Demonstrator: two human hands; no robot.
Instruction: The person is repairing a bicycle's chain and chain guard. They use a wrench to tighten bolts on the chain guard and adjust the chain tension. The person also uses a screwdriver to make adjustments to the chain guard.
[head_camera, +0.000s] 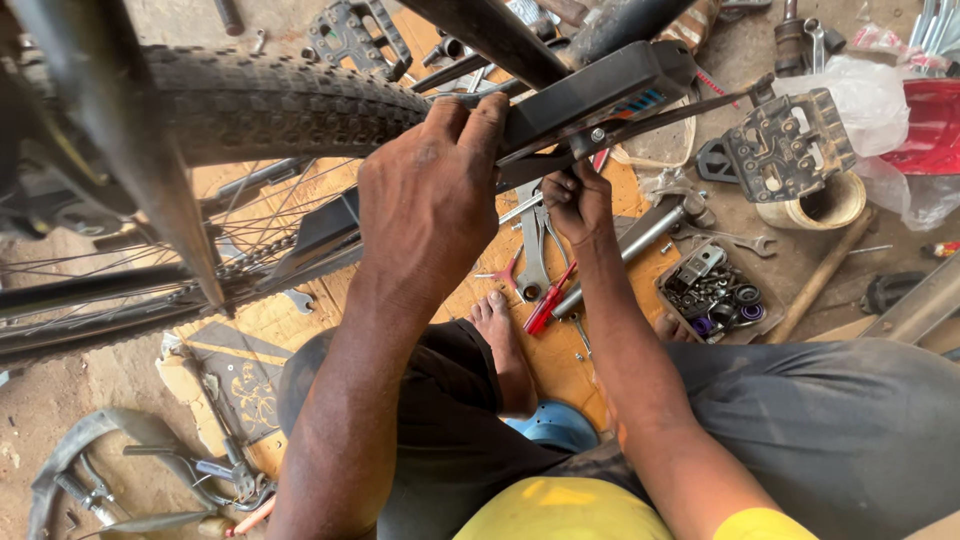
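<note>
From where I watched, the knobby black rubber bike tyre (270, 105) filled the top left, wheel already in the frame. Beside it sat the long black plastic chain guard (600, 90), looking only part fitted. My left hand (430, 200) had its grip wrapped over the guard's near end. My right hand (577, 203) pinched under its thin metal stay (640, 125), fingers closed; couldn't tell whether anything was in them.

Crumpled clear plastic bag (880, 105) (red contents), upper right
</note>
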